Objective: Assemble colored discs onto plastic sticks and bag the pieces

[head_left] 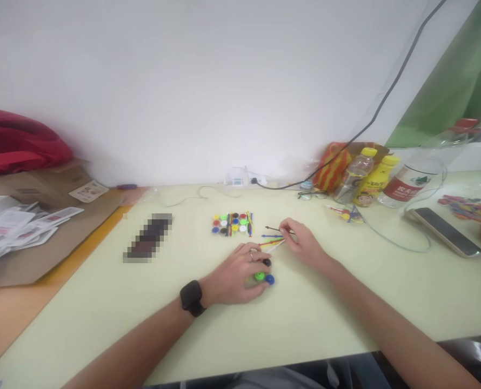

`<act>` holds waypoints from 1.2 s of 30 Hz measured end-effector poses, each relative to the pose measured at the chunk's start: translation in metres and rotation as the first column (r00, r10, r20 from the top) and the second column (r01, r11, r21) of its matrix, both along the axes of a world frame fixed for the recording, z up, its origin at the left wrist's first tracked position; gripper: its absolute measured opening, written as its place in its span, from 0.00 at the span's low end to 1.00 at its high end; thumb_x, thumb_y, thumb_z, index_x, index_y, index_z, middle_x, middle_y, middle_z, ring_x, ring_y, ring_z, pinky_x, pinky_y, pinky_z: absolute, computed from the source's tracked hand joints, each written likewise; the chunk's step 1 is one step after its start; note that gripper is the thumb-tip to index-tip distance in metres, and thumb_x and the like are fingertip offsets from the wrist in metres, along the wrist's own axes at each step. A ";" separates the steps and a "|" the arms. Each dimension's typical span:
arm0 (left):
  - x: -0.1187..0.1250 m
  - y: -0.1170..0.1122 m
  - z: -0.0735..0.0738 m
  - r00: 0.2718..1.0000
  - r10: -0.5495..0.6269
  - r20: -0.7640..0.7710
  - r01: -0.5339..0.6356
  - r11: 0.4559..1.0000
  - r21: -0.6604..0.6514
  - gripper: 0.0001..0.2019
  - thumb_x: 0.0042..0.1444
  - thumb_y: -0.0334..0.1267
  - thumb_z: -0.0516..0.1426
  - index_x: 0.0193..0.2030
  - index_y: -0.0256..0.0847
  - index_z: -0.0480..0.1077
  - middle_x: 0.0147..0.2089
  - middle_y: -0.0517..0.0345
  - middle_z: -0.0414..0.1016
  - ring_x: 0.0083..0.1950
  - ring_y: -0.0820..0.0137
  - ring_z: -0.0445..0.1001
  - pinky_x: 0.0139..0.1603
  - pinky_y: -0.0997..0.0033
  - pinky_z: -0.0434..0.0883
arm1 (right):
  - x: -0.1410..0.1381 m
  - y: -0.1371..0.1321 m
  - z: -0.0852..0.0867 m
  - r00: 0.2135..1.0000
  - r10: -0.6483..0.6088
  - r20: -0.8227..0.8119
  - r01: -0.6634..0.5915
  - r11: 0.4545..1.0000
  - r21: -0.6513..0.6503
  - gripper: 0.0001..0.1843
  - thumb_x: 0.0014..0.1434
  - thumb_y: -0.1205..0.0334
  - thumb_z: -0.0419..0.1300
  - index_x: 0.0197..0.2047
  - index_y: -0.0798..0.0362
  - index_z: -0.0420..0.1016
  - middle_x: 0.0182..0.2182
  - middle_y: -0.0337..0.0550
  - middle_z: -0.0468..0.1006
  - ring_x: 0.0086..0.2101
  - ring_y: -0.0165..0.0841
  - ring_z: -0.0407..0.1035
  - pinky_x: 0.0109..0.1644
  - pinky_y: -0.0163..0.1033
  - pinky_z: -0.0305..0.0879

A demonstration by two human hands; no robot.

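Observation:
My left hand (237,274), with a black watch at the wrist, lies palm down with fingers stretched over a few small round plastic pieces. A black piece (267,262), a green piece (259,276) and a blue piece (269,280) show by its fingers; others may be hidden underneath. My right hand (299,240) is closed in a pinch on thin plastic arrows, which fan out leftward from its fingertips: a black arrow (273,229), a blue arrow (271,236), and red, yellow and white ones partly covered. Beyond the hands sit rows of coloured round pieces (235,222) with arrows between them.
Left are a pixelated dark object (149,237) and a cardboard box (33,186) with white packets. At right stand bottles (374,181), a phone (447,231), a small packet (345,213) and a coloured pile (469,207). A cable (370,124) runs down to a power strip (237,176).

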State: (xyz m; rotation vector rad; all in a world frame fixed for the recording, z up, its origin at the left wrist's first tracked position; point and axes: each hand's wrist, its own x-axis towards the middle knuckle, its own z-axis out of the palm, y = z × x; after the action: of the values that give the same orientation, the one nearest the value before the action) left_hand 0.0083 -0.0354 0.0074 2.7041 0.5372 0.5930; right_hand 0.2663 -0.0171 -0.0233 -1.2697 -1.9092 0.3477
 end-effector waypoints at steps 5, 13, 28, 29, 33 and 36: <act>0.001 0.001 -0.003 1.000 0.005 0.008 -0.005 1.000 -0.011 0.07 0.61 0.43 0.63 0.44 0.46 0.78 0.59 0.52 0.78 0.63 0.52 0.69 0.64 0.47 0.68 | -0.001 -0.001 -0.001 1.000 0.006 0.017 -0.006 1.000 -0.009 0.06 0.70 0.62 0.50 0.42 0.48 0.67 0.37 0.43 0.77 0.38 0.39 0.70 0.46 0.46 0.63; -0.001 0.002 -0.003 0.999 0.026 0.048 -0.024 0.999 -0.042 0.09 0.61 0.45 0.64 0.44 0.46 0.79 0.57 0.50 0.79 0.60 0.54 0.71 0.63 0.48 0.69 | -0.002 -0.003 0.002 1.000 -0.007 -0.026 0.006 1.000 -0.015 0.07 0.71 0.60 0.47 0.42 0.48 0.65 0.34 0.42 0.72 0.34 0.38 0.66 0.41 0.44 0.63; -0.001 0.009 -0.010 0.985 0.127 0.121 -0.119 0.990 -0.073 0.15 0.65 0.39 0.60 0.57 0.46 0.74 0.56 0.50 0.78 0.60 0.57 0.71 0.64 0.50 0.68 | -0.005 -0.004 -0.001 0.967 0.068 -0.246 -0.113 0.978 -0.176 0.06 0.67 0.56 0.54 0.42 0.48 0.65 0.33 0.39 0.70 0.35 0.36 0.66 0.39 0.40 0.65; -0.001 0.009 -0.010 0.986 0.122 0.114 -0.115 0.991 -0.069 0.14 0.65 0.39 0.60 0.57 0.46 0.74 0.55 0.50 0.78 0.60 0.56 0.70 0.64 0.49 0.68 | -0.005 -0.004 0.000 0.969 0.072 -0.236 -0.115 0.978 -0.176 0.06 0.67 0.56 0.54 0.41 0.48 0.66 0.32 0.39 0.70 0.34 0.36 0.66 0.39 0.40 0.65; -0.001 0.008 -0.010 0.990 0.089 0.110 -0.083 0.994 -0.064 0.13 0.63 0.36 0.61 0.54 0.45 0.75 0.53 0.51 0.79 0.60 0.56 0.69 0.64 0.50 0.67 | -0.009 -0.007 0.005 0.975 0.094 -0.201 -0.128 0.979 -0.160 0.08 0.68 0.55 0.55 0.41 0.49 0.70 0.31 0.39 0.72 0.32 0.35 0.67 0.37 0.39 0.64; 0.000 0.007 -0.011 0.988 0.096 0.118 -0.086 0.993 -0.080 0.11 0.63 0.35 0.60 0.51 0.45 0.76 0.48 0.51 0.80 0.57 0.57 0.70 0.61 0.51 0.69 | -0.010 -0.009 0.007 0.975 0.107 -0.194 -0.137 0.979 -0.150 0.08 0.68 0.56 0.55 0.41 0.50 0.71 0.32 0.40 0.74 0.33 0.35 0.68 0.37 0.39 0.65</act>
State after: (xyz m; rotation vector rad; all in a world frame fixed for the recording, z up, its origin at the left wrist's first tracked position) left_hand 0.0083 -0.0282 -0.0036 2.5642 0.6400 0.7412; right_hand 0.2561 -0.0260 -0.0162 -1.1803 -1.8325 0.6748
